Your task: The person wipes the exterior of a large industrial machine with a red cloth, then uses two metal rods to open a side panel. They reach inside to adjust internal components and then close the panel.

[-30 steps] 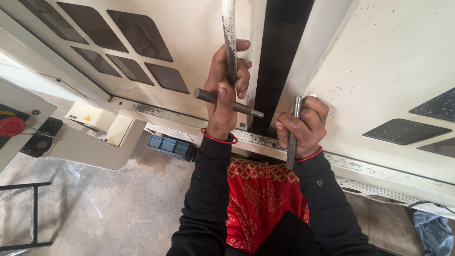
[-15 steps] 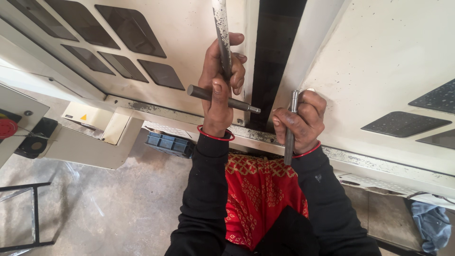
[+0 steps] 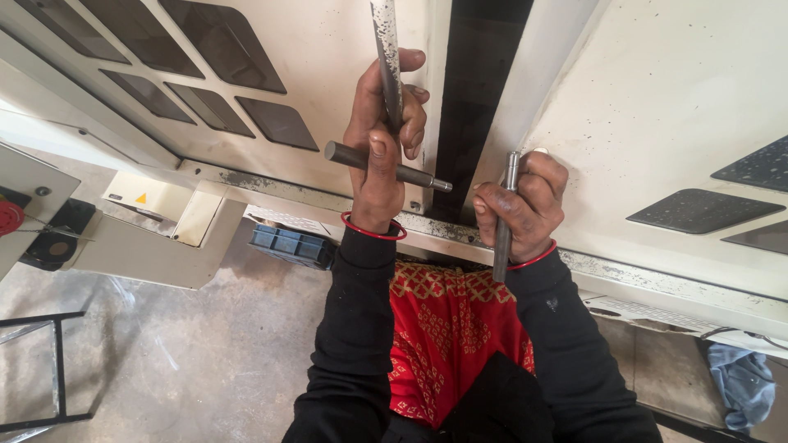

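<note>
My left hand (image 3: 379,135) grips two metal pieces at once: a long flat grey bar (image 3: 386,57) that runs up out of view, and a short round grey rod (image 3: 386,166) lying crosswise under my thumb. My right hand (image 3: 525,205) is closed around a thin round steel rod (image 3: 503,221) held upright, its top near the edge of the dark gap (image 3: 472,98) between two cream machine panels. Both hands rest against the machine's lower ledge (image 3: 624,279). Red bangles circle both wrists, above black sleeves.
Cream machine panels with dark window cut-outs (image 3: 217,57) fill the top. A cream control box (image 3: 156,226) and a blue plastic piece (image 3: 291,246) sit lower left. Concrete floor (image 3: 189,353) lies below, with a black metal frame (image 3: 49,369) at left and a blue cloth (image 3: 743,381) at right.
My view has shifted slightly, and both hands sit a little higher in it. The grips on the bar and rods are unchanged.
</note>
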`<state>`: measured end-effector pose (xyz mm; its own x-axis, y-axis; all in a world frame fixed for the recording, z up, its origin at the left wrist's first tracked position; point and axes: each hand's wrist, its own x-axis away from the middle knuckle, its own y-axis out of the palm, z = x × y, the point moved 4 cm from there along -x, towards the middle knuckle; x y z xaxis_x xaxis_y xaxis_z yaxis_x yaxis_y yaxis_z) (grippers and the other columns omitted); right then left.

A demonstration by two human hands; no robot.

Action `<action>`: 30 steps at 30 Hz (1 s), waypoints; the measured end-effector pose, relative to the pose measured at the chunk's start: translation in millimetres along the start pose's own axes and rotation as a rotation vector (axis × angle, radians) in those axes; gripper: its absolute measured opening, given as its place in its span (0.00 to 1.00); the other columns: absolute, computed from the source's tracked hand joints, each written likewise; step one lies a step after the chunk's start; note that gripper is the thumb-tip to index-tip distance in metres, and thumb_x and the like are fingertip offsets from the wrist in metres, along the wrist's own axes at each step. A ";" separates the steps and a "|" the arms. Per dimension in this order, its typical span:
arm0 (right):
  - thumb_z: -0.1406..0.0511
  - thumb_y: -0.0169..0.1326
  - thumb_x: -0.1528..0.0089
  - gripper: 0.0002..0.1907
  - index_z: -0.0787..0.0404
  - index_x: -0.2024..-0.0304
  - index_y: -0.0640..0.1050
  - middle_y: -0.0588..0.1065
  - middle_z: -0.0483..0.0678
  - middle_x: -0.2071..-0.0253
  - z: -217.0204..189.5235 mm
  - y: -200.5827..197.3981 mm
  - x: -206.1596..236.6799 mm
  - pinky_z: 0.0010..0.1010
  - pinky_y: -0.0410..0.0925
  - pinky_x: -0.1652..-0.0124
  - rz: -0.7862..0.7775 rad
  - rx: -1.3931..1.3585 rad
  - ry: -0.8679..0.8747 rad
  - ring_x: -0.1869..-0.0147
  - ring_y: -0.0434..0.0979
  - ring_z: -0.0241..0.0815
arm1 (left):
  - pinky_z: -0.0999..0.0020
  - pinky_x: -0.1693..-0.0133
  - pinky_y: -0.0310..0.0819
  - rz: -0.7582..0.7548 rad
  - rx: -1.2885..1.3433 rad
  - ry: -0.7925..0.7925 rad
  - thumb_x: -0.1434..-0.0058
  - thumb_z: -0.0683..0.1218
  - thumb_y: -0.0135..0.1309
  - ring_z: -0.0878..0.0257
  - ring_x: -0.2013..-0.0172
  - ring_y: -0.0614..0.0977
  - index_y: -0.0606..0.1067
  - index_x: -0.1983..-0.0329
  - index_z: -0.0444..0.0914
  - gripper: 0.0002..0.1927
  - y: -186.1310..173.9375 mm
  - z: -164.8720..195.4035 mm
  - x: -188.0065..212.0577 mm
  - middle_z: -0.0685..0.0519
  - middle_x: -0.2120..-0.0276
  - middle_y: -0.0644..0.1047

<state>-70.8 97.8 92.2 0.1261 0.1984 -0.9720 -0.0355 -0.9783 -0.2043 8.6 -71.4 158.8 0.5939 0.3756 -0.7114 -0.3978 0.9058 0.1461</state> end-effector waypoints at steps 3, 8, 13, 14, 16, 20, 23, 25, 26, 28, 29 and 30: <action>0.61 0.64 0.34 0.05 0.54 0.62 0.81 0.62 0.44 0.70 0.6 0.0 0.0 0.44 0.69 0.50 0.005 -0.003 0.003 0.49 0.69 0.48 | 0.73 0.49 0.68 -0.005 0.001 0.001 0.29 0.77 0.38 0.71 0.72 0.67 0.62 0.29 0.33 0.47 0.8 0.1 0.3 0.60 0.74 0.62; 0.60 0.64 0.34 0.06 0.54 0.62 0.81 0.62 0.44 0.70 -0.2 1.7 0.0 0.44 0.69 0.51 0.013 -0.002 -0.010 0.49 0.69 0.48 | 0.72 0.47 0.67 -0.006 -0.001 0.009 0.28 0.77 0.38 0.71 0.72 0.67 0.62 0.29 0.32 0.47 -1.7 0.3 -0.5 0.60 0.74 0.62; 0.60 0.64 0.34 0.06 0.54 0.61 0.81 0.62 0.44 0.70 -0.5 2.2 -0.3 0.44 0.69 0.51 0.017 -0.001 -0.010 0.49 0.69 0.48 | 0.71 0.47 0.67 -0.005 0.007 0.015 0.28 0.76 0.38 0.71 0.72 0.67 0.62 0.29 0.33 0.46 -2.5 -1.7 -0.8 0.60 0.74 0.62; 0.60 0.64 0.34 0.06 0.54 0.61 0.81 0.63 0.43 0.70 -0.5 2.4 -0.5 0.43 0.69 0.51 0.021 -0.003 -0.011 0.49 0.69 0.48 | 0.72 0.48 0.66 -0.004 0.008 0.018 0.28 0.76 0.38 0.71 0.72 0.67 0.62 0.29 0.33 0.46 -2.5 -2.1 -1.0 0.60 0.74 0.62; 0.61 0.64 0.34 0.06 0.54 0.61 0.81 0.63 0.43 0.70 -0.6 2.5 -0.8 0.43 0.69 0.51 0.018 -0.003 -0.011 0.49 0.69 0.48 | 0.71 0.48 0.66 -0.003 0.002 0.024 0.28 0.76 0.38 0.71 0.71 0.67 0.63 0.29 0.33 0.46 -2.9 -2.5 -0.7 0.60 0.74 0.62; 0.61 0.64 0.34 0.05 0.54 0.61 0.81 0.63 0.44 0.69 -1.0 1.9 -0.7 0.45 0.69 0.49 0.003 0.004 -0.011 0.48 0.69 0.49 | 0.71 0.48 0.67 -0.005 -0.009 0.027 0.27 0.76 0.37 0.71 0.71 0.67 0.63 0.30 0.34 0.45 -3.6 -3.0 -0.3 0.60 0.74 0.62; 0.61 0.63 0.34 0.05 0.54 0.61 0.81 0.64 0.44 0.69 -0.6 1.3 -0.1 0.45 0.68 0.49 0.000 0.006 -0.005 0.48 0.69 0.49 | 0.71 0.48 0.67 -0.009 -0.015 0.027 0.27 0.76 0.37 0.72 0.71 0.68 0.63 0.30 0.34 0.45 -3.1 -3.5 -1.0 0.61 0.74 0.63; 0.61 0.63 0.34 0.05 0.54 0.61 0.81 0.64 0.44 0.69 -0.2 1.7 0.4 0.45 0.68 0.49 0.004 0.006 -0.005 0.48 0.70 0.49 | 0.71 0.48 0.67 -0.010 -0.009 0.024 0.27 0.76 0.38 0.72 0.71 0.68 0.63 0.30 0.34 0.45 -3.3 -3.3 -1.3 0.60 0.74 0.63; 0.61 0.63 0.34 0.05 0.54 0.61 0.81 0.65 0.44 0.69 -0.4 3.0 0.7 0.45 0.68 0.49 0.008 0.005 -0.008 0.48 0.70 0.49 | 0.71 0.48 0.67 -0.010 -0.006 0.022 0.27 0.76 0.38 0.72 0.71 0.68 0.63 0.30 0.34 0.45 -4.0 -3.3 -1.2 0.60 0.74 0.63; 0.61 0.63 0.34 0.06 0.54 0.60 0.81 0.64 0.44 0.69 -0.1 4.2 1.5 0.45 0.68 0.49 0.014 0.002 -0.006 0.48 0.70 0.49 | 0.71 0.48 0.67 -0.006 0.002 0.016 0.28 0.76 0.38 0.72 0.71 0.68 0.63 0.30 0.34 0.45 -4.1 -3.1 -0.4 0.60 0.74 0.63; 0.60 0.63 0.34 0.06 0.54 0.60 0.81 0.64 0.44 0.69 0.1 4.3 2.0 0.45 0.69 0.49 0.015 0.000 -0.002 0.48 0.70 0.49 | 0.71 0.47 0.67 -0.004 0.007 0.014 0.28 0.76 0.39 0.72 0.71 0.68 0.63 0.30 0.34 0.45 -4.6 -3.0 -0.1 0.61 0.74 0.63; 0.60 0.64 0.34 0.06 0.53 0.60 0.81 0.64 0.44 0.69 0.2 4.5 2.4 0.44 0.69 0.49 0.018 -0.001 0.003 0.47 0.70 0.49 | 0.71 0.47 0.67 -0.004 0.012 0.013 0.28 0.76 0.39 0.72 0.71 0.68 0.63 0.30 0.33 0.45 -4.5 -3.4 -0.2 0.61 0.74 0.63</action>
<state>-70.9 93.9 88.9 0.1284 0.1810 -0.9751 -0.0365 -0.9817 -0.1870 7.9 -76.3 155.9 0.5862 0.3693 -0.7211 -0.3871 0.9096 0.1510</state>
